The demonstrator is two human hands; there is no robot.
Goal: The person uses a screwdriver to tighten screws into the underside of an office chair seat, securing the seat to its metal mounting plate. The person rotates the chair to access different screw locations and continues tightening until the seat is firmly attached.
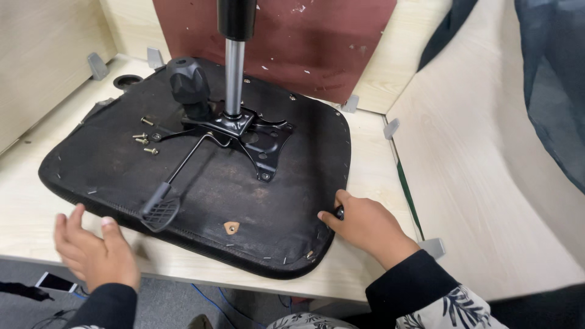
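An upturned black chair seat (109,152) lies on a pale wooden desk (372,152). Bolted to its middle is a black metal mechanism plate (259,137) with a chrome gas cylinder (234,76) standing upright, a black knob (189,82) and a lever ending in a paddle handle (160,209). Several loose bolts (145,140) rest on the seat at the left. My right hand (365,225) grips the seat's near right edge, with a small dark object under the fingers. My left hand (94,250) hovers with fingers spread by the seat's near left edge.
A dark red panel (304,42) leans against the wooden partition behind the seat. Grey metal brackets (96,66) join the desk dividers. A round cable hole (127,80) sits at the back left. A phone (55,282) and cables lie on the floor below.
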